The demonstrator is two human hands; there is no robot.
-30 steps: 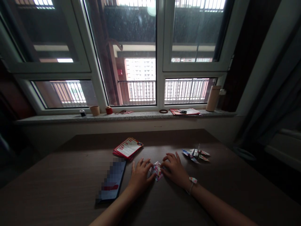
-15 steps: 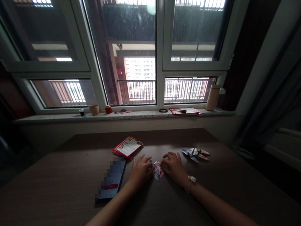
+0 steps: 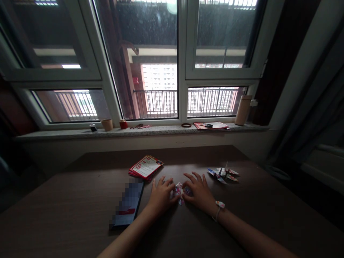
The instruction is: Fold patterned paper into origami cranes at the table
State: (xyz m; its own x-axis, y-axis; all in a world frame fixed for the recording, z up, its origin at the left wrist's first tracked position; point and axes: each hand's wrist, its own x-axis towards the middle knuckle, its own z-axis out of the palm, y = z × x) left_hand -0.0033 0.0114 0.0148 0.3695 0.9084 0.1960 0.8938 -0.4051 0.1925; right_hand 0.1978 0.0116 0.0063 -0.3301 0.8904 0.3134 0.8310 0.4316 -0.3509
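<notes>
Head view: a small folded paper (image 3: pixel 179 194), patterned in pink, purple and white, is held between two bare hands above the middle of the worktop (image 3: pixel 88 200); whether it is lifted clear cannot be told. Its left edge is pinched between thumb and fingers of the left grip (image 3: pixel 162 195), and its right edge is pinched in the same way by the right grip (image 3: pixel 199 191). A bracelet (image 3: pixel 220 204) is worn on the right wrist. A phone (image 3: pixel 130 202), partly pixelated, is laid to the left of the left grip, and red-edged cards (image 3: pixel 146 167) are stacked just beyond it. Several folded pieces (image 3: pixel 222 174) are grouped beyond the right grip, to its right. On the sill (image 3: pixel 158 131), a cup (image 3: pixel 107 125) and a flask (image 3: pixel 243 110) are stood well apart.
</notes>
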